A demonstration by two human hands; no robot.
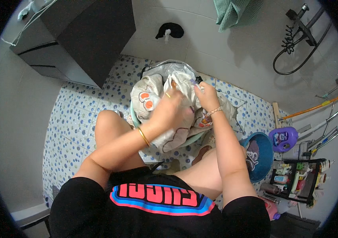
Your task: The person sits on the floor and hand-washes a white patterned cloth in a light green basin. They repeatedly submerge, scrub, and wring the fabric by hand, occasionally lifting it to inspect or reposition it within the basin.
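A pale quilted fabric [175, 134] with orange and dark printed figures is heaped in a mint-green basin [197, 139] on the floor before me. Over the heap, my left hand [172, 108] is blurred by motion, its fingers curled; whether it grips anything is unclear. Just beyond its fingers shows a small orange-brown patch [173, 84]. My right hand [207, 95] is at the right side of the heap, its fingers pinched around a small purple-and-white item [195, 82] too blurred to name. Silvery plastic sheeting [170, 67] lies behind the fabric.
To my right stands a blue bucket [268, 166] with a laced shoe [253, 156] inside. Past it are a purple detergent bottle [282, 139] and a black rack [291, 181] of bottles. A dark cabinet [97, 38] juts out at left. A shower hose [288, 73] hangs at right.
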